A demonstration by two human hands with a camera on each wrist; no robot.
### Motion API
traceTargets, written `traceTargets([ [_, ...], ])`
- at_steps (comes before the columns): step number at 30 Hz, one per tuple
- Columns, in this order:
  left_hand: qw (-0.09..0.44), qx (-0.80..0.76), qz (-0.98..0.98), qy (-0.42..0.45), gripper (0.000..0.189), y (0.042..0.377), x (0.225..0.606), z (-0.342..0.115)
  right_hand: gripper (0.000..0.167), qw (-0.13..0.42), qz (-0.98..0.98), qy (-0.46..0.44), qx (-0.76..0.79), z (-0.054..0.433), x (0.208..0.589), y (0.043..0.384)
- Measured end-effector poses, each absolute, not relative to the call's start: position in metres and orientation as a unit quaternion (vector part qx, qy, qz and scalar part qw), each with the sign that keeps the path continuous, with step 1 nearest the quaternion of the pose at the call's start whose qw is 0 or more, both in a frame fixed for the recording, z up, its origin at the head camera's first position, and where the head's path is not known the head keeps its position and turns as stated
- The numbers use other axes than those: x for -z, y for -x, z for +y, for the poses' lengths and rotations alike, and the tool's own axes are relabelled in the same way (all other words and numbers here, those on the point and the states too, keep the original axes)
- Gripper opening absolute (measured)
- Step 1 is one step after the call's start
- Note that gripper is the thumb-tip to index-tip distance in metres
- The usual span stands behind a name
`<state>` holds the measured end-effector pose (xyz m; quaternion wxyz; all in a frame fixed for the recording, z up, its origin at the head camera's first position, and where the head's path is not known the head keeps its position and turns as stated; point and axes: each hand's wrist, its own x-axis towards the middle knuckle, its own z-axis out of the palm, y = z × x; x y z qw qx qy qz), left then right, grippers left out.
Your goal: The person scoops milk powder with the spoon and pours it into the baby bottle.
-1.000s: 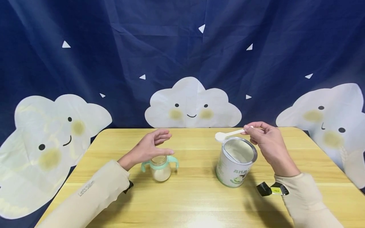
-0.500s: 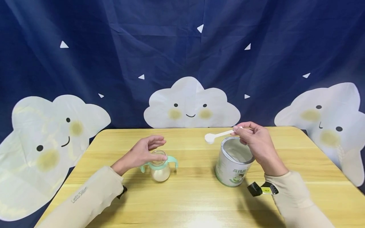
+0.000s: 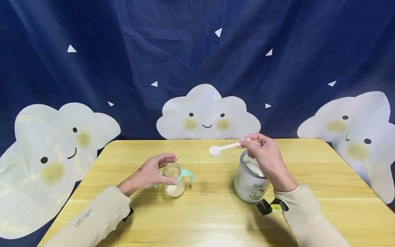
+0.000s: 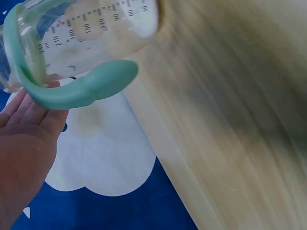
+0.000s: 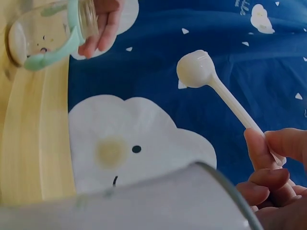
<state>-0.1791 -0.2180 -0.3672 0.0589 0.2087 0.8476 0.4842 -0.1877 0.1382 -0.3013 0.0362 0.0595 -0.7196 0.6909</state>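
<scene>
A clear baby bottle (image 3: 175, 189) with a mint-green collar and handles stands upright on the table, uncapped, whitish inside. My left hand (image 3: 152, 173) is at its neck, thumb in front and fingers stretched out behind. In the left wrist view a green handle (image 4: 81, 93) overlaps the fingers. My right hand (image 3: 263, 154) pinches the handle end of a white milk powder scoop (image 3: 214, 150) between thumb and index finger. The scoop is in the air, bowl pointing left, between bottle and can. Below the right hand stands an open milk powder can (image 3: 250, 185), its mouth partly covered by the hand.
The wooden table (image 3: 197, 219) reaches back to a dark blue curtain (image 3: 197, 44) with smiling clouds. In the right wrist view the can's wall and rim (image 5: 211, 175) fill the bottom, close to the right hand.
My right hand has carried the scoop left, away from over the can toward the bottle. My left hand has lowered from above the bottle's mouth to beside its neck.
</scene>
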Motion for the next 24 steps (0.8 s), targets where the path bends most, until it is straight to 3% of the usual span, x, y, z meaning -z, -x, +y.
traceTargets([
  [14,0.051,-0.475,0.856,-0.197,0.08,0.175,0.387,-0.222,0.016,0.029,-0.71,-0.071,-0.7,0.113,0.303,0.187],
  [24,0.046,-0.489,0.849,-0.193,0.069,0.175,0.396,-0.222,0.008,0.014,-0.694,-0.064,-0.717,0.099,0.305,0.187],
])
